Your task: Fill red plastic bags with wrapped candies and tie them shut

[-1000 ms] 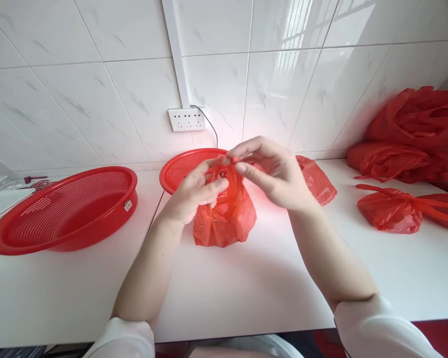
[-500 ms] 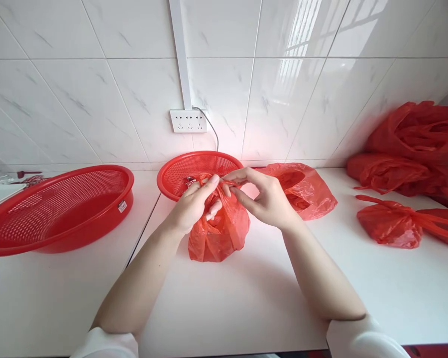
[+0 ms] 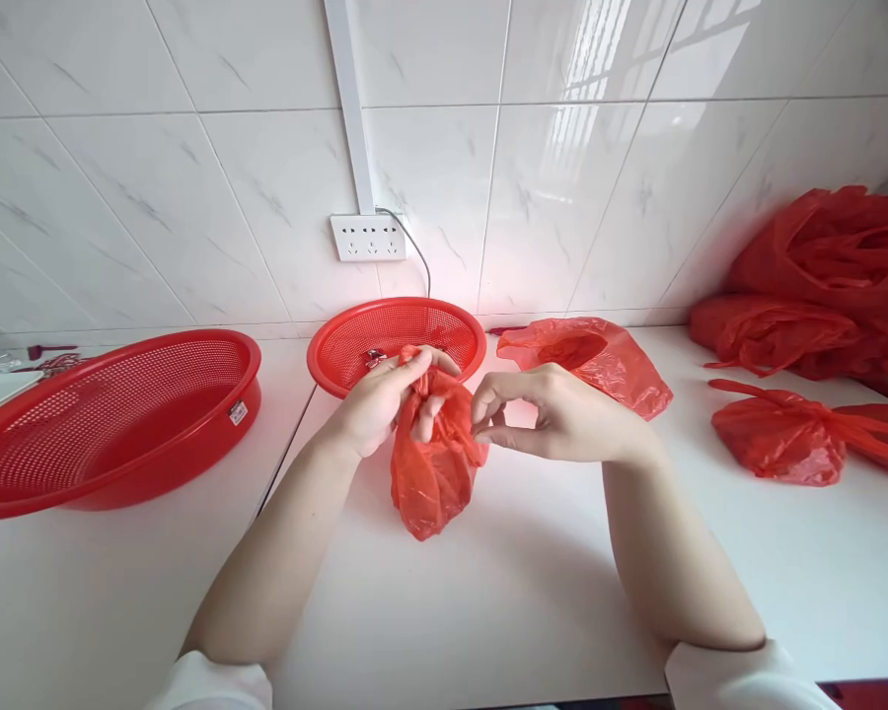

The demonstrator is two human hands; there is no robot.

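A small red plastic bag (image 3: 433, 488) hangs gathered in front of me, rounded at the bottom. My left hand (image 3: 385, 394) is closed around its bunched top, with the fingers partly hidden by the plastic. At the bag's right side, my right hand (image 3: 544, 414) has thumb and fingers drawn together in a pinch. Its fingertips touch the edge of the bag. Just behind the bag stands a round red plastic colander (image 3: 333, 340) with small red-and-white items (image 3: 374, 358) in it, too small to name.
A larger red colander (image 3: 226, 419) stands at the left. Behind my right hand lies an open red plastic bag (image 3: 622, 365). Knotted bag (image 3: 784, 439) and a pile of red bags (image 3: 829, 256) are at the right. A socket strip (image 3: 368, 238) is on the tiled wall.
The bag's top is now bunched more tightly in my left hand and its body looks narrower. My right hand has moved right and down, from the bag's top to its side.
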